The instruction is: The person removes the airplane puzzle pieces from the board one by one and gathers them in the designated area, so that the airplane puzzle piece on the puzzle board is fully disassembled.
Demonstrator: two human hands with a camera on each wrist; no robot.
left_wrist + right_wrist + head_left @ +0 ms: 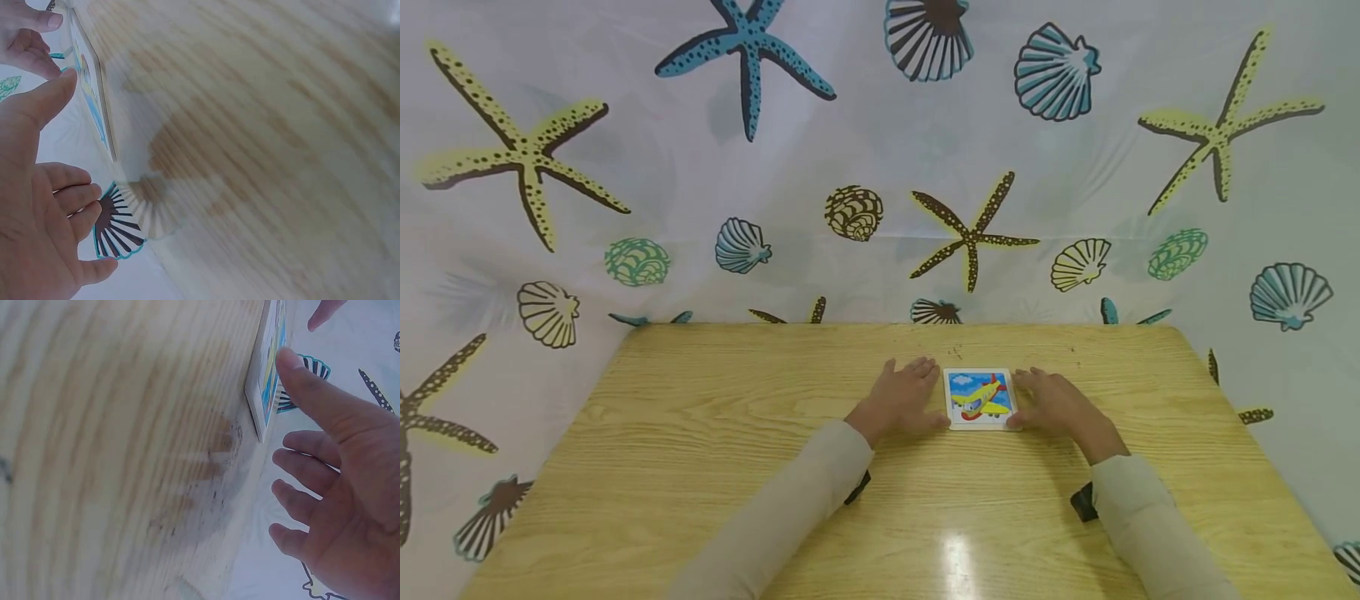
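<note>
A small square picture board [981,400] with a white border lies flat on the wooden table. It shows a yellow cartoon aeroplane with red parts against a blue sky. At its left side is my left hand [907,400], fingers spread loosely and thumb by the near left corner. My right hand [1051,404] flanks the other side, its thumb at the near right corner. Both wrist views show the board [94,87] [265,375] edge-on, with each thumb close to it and the other fingers slightly bent. Whether the thumbs touch it, I cannot tell.
The wood-grain table [737,392] reaches back to a white cloth [790,175] printed with starfish and shells, which also hangs at both sides. Small dark marks [955,352] spot the tabletop behind the board. Dark straps [1084,502] show beneath the sleeves.
</note>
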